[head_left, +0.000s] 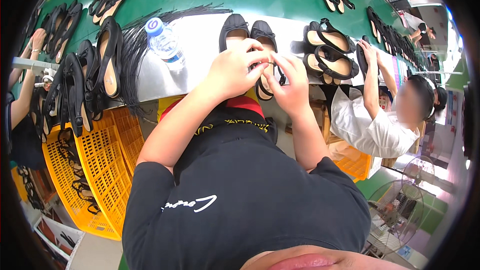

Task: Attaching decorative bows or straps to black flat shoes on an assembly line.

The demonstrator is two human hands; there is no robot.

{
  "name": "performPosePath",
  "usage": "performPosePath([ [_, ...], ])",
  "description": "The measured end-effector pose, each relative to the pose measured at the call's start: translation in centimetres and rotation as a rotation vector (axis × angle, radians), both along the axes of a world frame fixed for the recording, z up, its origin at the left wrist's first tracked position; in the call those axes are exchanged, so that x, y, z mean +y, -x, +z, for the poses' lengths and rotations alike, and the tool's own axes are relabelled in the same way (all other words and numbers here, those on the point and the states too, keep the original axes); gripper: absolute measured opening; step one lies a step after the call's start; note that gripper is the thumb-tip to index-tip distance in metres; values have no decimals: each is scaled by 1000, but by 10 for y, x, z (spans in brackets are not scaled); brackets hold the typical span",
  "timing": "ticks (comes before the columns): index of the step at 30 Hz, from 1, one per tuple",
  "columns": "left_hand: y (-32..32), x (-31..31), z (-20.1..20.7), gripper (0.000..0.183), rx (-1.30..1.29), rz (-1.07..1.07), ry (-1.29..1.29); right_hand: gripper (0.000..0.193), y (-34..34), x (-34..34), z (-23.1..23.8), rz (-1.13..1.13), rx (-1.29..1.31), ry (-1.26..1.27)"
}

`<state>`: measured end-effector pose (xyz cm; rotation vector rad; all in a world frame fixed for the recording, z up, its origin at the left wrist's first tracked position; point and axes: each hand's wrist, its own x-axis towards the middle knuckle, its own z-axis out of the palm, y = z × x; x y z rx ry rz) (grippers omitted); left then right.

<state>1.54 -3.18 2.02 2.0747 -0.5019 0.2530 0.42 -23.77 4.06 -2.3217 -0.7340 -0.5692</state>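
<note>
A pair of black slingback flats with bows and beige insoles lies in front of me: the left shoe [233,21] and the right shoe [263,28]. Over their heel ends my left hand [234,71] and my right hand [291,86] meet, both with fingers pinched. A thin black shoe strap [271,63] runs between the two sets of fingertips, gripped from either side. My fingers cover most of the strap, and any buckle on it cannot be made out. Part of the right shoe's heel shows below my hands.
Left of me stand a water bottle [165,42], a bundle of thin black straps [132,52] and several black shoes [111,60]. More shoes [332,52] are stacked at right, beside a co-worker in white [372,120]. Yellow crates [92,170] stand low at left; a fan [395,210] is at right.
</note>
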Motion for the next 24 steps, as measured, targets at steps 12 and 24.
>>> performPosePath([
  [12,1,24,-6,8,-75,101,16,10,-14,5,-4,-13,89,23],
  [24,-1,45,-64,51,-128,217,211,35,-58,56,-2,-314,694,594],
])
